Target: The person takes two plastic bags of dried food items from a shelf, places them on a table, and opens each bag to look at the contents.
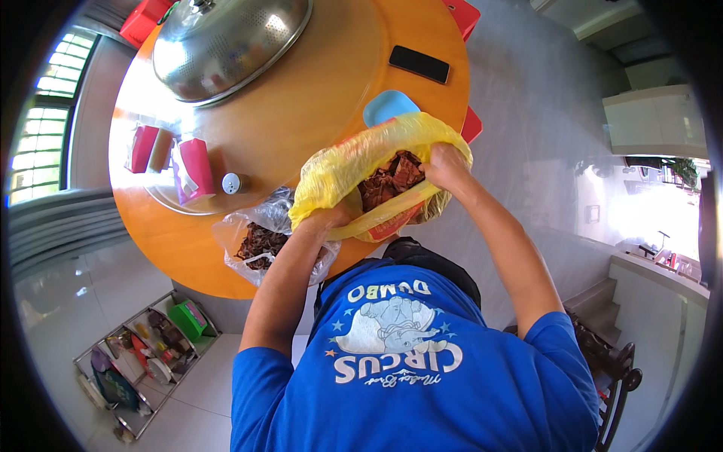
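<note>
A yellow plastic bag [390,135] hangs open at the near right edge of the round wooden table [226,282]. Dark reddish-brown dried pieces [395,176], their kind unclear, fill its mouth. My right hand [448,166] grips the rim on the right side, thumb inward near the pieces. On the left, my left hand [338,216] holds the rim from inside, and its fingers are mostly hidden by the plastic. Beside my left forearm, a clear plastic bag [231,226] lies on the table with dark dried strips [262,246] in it.
Behind the yellow bag sits a light blue plate [390,106], with a black smartphone [419,64] farther back. A large perforated metal dome cover [231,45] stands at the far left. Red-and-white packets [195,169] and a small shaker container [232,183] are nearer. A shoe rack [147,361] stands lower left.
</note>
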Demonstrator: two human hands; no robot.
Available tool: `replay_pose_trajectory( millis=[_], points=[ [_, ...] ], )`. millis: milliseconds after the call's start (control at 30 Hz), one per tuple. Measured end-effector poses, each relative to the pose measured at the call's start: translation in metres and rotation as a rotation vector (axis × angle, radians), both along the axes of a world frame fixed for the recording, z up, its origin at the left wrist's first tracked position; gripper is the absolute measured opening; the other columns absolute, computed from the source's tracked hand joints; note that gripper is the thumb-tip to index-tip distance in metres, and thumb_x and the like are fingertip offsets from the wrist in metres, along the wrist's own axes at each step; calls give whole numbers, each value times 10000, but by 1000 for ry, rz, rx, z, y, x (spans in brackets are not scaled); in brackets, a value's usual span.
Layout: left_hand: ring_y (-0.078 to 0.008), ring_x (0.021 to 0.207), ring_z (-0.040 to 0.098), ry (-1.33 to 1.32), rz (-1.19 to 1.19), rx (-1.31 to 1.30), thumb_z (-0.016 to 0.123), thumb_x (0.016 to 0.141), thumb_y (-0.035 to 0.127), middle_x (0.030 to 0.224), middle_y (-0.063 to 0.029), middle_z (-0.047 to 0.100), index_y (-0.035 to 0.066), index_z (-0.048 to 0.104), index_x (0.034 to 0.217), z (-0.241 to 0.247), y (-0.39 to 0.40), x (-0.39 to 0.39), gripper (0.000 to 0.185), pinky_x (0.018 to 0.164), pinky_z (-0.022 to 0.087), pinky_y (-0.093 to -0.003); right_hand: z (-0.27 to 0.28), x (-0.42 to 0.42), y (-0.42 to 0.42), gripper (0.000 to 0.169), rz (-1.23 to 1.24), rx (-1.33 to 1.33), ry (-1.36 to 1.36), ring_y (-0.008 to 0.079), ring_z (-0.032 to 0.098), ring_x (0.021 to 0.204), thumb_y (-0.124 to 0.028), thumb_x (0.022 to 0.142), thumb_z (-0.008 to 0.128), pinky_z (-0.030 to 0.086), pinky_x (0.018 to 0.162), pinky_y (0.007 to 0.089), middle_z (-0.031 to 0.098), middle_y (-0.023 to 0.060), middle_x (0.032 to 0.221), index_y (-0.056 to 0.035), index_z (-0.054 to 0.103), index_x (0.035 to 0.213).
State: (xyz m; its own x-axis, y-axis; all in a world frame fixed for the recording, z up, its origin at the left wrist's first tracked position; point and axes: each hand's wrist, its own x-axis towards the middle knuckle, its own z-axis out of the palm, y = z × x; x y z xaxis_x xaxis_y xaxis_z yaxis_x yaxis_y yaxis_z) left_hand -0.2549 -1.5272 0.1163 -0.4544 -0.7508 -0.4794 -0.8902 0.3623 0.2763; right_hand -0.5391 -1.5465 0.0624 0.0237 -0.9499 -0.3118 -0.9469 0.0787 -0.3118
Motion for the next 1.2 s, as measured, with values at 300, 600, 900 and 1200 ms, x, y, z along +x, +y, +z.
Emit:
replay_pose_trajectory(
  millis=[300, 600, 900, 1200],
  points=[
    [-445, 1278, 544, 508, -129, -71, 697, 842, 74, 1363, -265, 572, -34, 537, 1351, 32, 27, -41, 544, 1061, 468, -458, 46, 36, 16, 212, 519, -412, 480, 289, 699, 832, -114, 807, 646, 573, 667, 343, 657, 164, 861, 24, 653, 968],
    [-403, 1018, 633, 790, 107, -258, 759, 784, 105, 1022, -188, 680, -14, 649, 1153, -37, 19, -32, 403, 902, 517, -479, 44, 46, 25, 69, 936, -390, -161, 311, 693, 756, -111, 833, 651, 593, 704, 388, 656, 167, 858, -45, 646, 852],
    [-407, 1390, 444, 1319, 554, 61, 659, 792, 122, 1483, -225, 490, 23, 527, 1425, -74, 19, -30, 654, 1192, 309, -498, 34, 32, -20, 848, 642, 127, 82, 478, 646, 1023, -268, 684, 893, 550, 905, 499, 593, 294, 1195, -77, 501, 1412],
    [-422, 1399, 437, 694, 263, -348, 618, 842, 98, 1480, -261, 490, -6, 449, 1490, -70, 11, 3, 678, 1195, 312, -490, 7, 35, -33, 787, 658, 139, 137, 410, 650, 1132, -353, 776, 829, 547, 949, 488, 578, 220, 1382, -87, 501, 1440]
  ],
)
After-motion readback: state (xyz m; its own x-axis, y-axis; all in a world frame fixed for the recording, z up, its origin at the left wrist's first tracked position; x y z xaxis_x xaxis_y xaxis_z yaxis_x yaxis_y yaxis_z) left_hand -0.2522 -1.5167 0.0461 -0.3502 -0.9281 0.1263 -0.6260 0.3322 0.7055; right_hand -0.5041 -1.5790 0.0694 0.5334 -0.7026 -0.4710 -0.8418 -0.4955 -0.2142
